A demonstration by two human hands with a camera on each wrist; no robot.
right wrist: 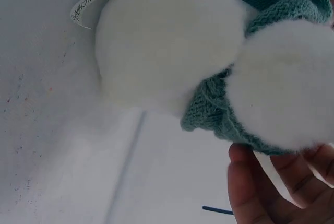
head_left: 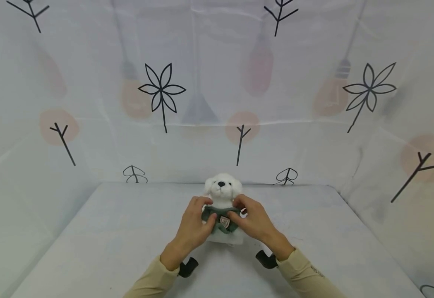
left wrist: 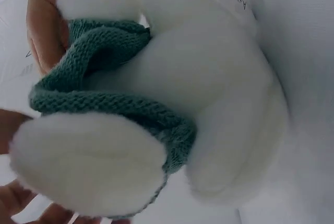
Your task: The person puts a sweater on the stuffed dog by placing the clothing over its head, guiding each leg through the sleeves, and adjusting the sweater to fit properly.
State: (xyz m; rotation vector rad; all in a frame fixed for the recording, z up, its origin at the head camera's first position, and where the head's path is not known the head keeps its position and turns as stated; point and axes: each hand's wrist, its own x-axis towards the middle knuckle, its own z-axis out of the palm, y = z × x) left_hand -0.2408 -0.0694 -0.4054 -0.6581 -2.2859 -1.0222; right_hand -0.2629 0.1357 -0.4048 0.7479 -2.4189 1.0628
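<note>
A white plush dog sits upright on the white surface, facing the person. Around its upper body is a green knitted sweater, bunched in folds, with a pale label on its front. My left hand grips the sweater at one shoulder, thumb in front, fingers curled behind. At the other shoulder my right hand pinches the sweater in the same way. In the left wrist view the dog's bare white belly shows below the knit. Some fingertips are hidden behind the toy.
A printed tag sticks out near the dog's base. Black wrist-worn devices hang under both cuffs. A white cloth wall with plant drawings stands behind and at both sides of the white tabletop.
</note>
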